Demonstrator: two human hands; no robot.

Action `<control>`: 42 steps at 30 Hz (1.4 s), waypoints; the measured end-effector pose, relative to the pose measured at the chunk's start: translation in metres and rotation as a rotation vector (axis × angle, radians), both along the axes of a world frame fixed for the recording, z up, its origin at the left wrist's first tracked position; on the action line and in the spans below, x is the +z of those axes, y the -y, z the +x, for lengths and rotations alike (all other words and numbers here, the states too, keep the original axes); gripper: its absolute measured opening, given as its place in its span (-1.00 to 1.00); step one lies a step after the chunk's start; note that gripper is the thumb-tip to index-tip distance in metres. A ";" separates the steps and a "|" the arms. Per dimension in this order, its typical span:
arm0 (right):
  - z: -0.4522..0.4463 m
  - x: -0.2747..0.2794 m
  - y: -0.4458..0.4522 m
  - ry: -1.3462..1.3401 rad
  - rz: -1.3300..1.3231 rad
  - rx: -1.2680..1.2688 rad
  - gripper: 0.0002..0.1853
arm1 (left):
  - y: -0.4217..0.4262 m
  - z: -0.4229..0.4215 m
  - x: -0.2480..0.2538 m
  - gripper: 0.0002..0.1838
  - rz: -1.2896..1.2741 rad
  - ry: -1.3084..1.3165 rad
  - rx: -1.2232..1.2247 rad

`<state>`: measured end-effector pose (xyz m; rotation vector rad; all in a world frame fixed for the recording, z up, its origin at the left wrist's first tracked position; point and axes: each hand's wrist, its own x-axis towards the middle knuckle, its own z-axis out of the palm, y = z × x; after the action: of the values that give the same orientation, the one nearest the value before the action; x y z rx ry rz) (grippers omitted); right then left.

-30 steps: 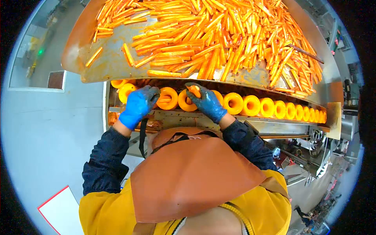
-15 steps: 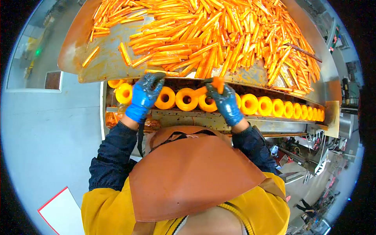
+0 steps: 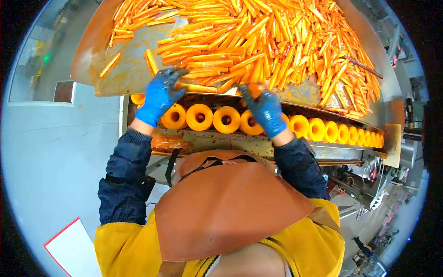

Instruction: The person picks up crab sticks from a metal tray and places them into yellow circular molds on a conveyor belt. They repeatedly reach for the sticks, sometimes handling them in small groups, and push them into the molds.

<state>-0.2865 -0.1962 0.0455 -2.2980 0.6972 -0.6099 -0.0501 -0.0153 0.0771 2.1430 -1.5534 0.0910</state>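
My left hand [image 3: 162,94], in a blue glove with dark, stained fingers, reaches over the near edge of the metal tray. Its thumb and fingers are apart, close to an orange stick [image 3: 198,87] lying along that edge. My right hand [image 3: 265,110], gloved the same way, is closed on a short orange piece [image 3: 258,87], blurred and partly hidden by the fingers. Glossy orange sticks [image 3: 286,41] are heaped over the metal tray [image 3: 134,78]. Below the hands runs a row of yellow ring-shaped funnels [image 3: 226,120] with round holes.
A metal rail [image 3: 221,141] runs in front of the funnels. Clear wrapping with orange contents [image 3: 168,143] lies below the row on the left. A thin dark rod [image 3: 362,66] rests on the heap at right. A brown apron [image 3: 226,207] covers my front.
My left hand has moved up and left, from the funnels to the tray's edge, and its fingers have spread. My right hand has shifted slightly, still with an orange piece. The row appears shifted.
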 end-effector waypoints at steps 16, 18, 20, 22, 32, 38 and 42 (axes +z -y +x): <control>0.030 0.018 0.087 -0.256 -0.540 0.436 -0.67 | 0.088 -0.004 -0.034 -0.55 0.328 0.210 -0.104; 0.021 0.030 0.099 -0.315 -0.534 0.290 -0.58 | 0.081 -0.004 -0.025 -0.52 0.374 0.189 -0.083; 0.008 0.040 0.102 -0.136 -0.445 0.116 -0.61 | 0.076 -0.001 -0.019 -0.48 0.421 0.174 -0.067; -0.002 0.041 0.095 -0.060 -0.316 0.036 -0.68 | 0.073 0.006 -0.017 -0.41 0.487 0.049 -0.030; 0.000 -0.021 -0.033 -0.120 0.867 0.221 -0.81 | 0.038 0.009 -0.015 -0.57 -0.052 -0.451 0.073; -0.013 -0.029 -0.032 0.112 0.779 0.122 -0.81 | -0.031 -0.027 -0.009 -0.66 -0.289 -0.981 0.264; 0.005 -0.005 -0.043 0.096 1.126 0.172 -0.83 | -0.057 -0.036 -0.013 -0.70 -0.319 -1.091 0.391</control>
<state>-0.2813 -0.1535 0.0407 -1.2461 0.5674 -0.1456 -0.0864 0.0418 0.0639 1.6945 -0.4494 -0.5673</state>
